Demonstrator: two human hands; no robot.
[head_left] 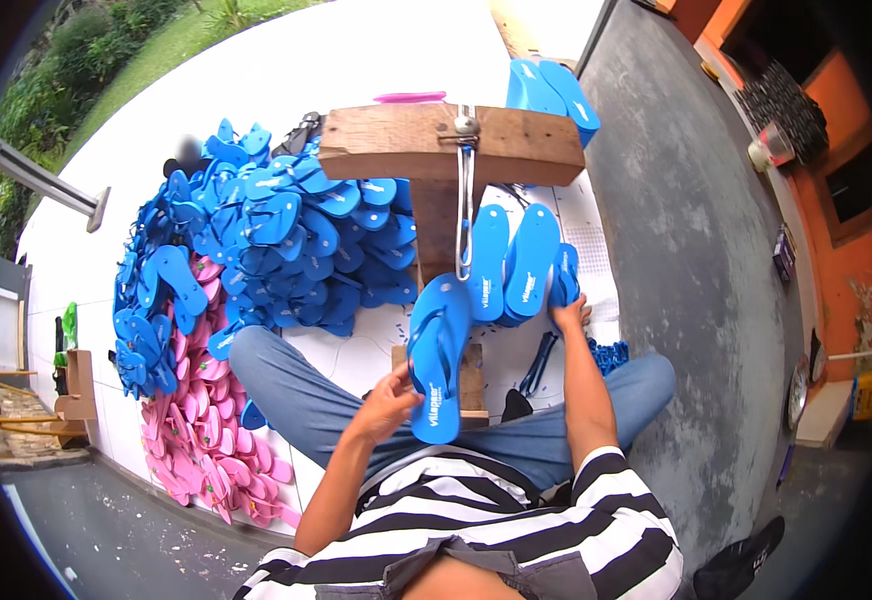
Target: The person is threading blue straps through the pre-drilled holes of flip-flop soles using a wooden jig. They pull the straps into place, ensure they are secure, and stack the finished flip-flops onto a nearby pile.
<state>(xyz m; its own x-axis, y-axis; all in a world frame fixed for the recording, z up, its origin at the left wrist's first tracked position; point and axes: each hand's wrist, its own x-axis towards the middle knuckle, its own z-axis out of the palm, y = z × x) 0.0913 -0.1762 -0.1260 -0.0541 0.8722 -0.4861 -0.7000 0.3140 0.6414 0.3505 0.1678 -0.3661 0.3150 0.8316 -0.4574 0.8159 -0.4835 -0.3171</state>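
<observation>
My left hand (393,406) is closed on the edge of a blue flip-flop (437,412), its straps fitted and its sole facing up above my lap. At the right, my right hand (572,314) has its fingers closed at the near end of another blue flip-flop (565,272), partly hidden by the hand. Just left of it lie two stacks of blue soles, a nearer-right stack (534,258) and a left stack (489,262). Ahead stands a T-shaped wooden stand (366,145), with a long metal loop tool (465,215) hanging from its bolt.
A large heap of blue flip-flops (271,215) covers the floor at the left, with pink flip-flops (206,430) beside my left knee. More blue soles (553,92) stand behind the wooden stand. Blue straps (611,357) lie by my right knee.
</observation>
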